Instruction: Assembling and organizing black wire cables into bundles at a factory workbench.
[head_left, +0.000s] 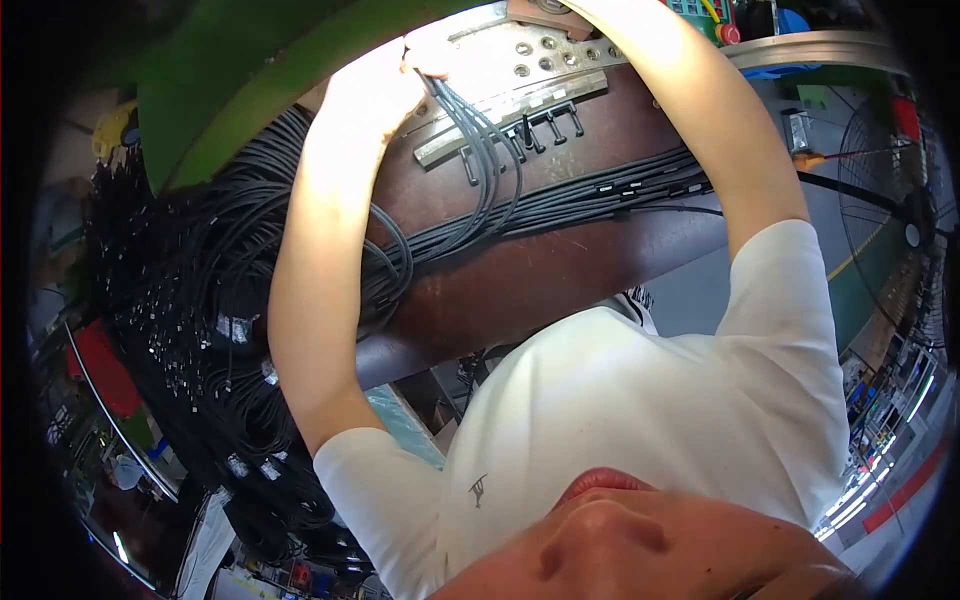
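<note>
The dark brown, worn wooden desk [540, 270] runs under both forearms and carries everything the hands work on, so the work sits at arm's reach ahead of the person. Off to the left of the left hand, a great heap of black coiled cables with small metal ends [200, 330] spills over the desk edge, probably stock kept close for feeding. From that heap a bundle of grey-black cables [560, 200] lies stretched across the desk below both hands, and a few strands curve up to the left hand, likely so that single ends can be led in. Just right of the left hand lies a silvery metal plate with rows of round holes and a comb of short black pegs [530, 85], the pegs apparently keeping cables apart. The left hand [385, 85] is closed around the upper ends of those rising strands, though glare hides the fingers. The right hand [610, 12] reaches the plate's far edge at the picture's rim; whether it is open or closed I cannot tell.
</note>
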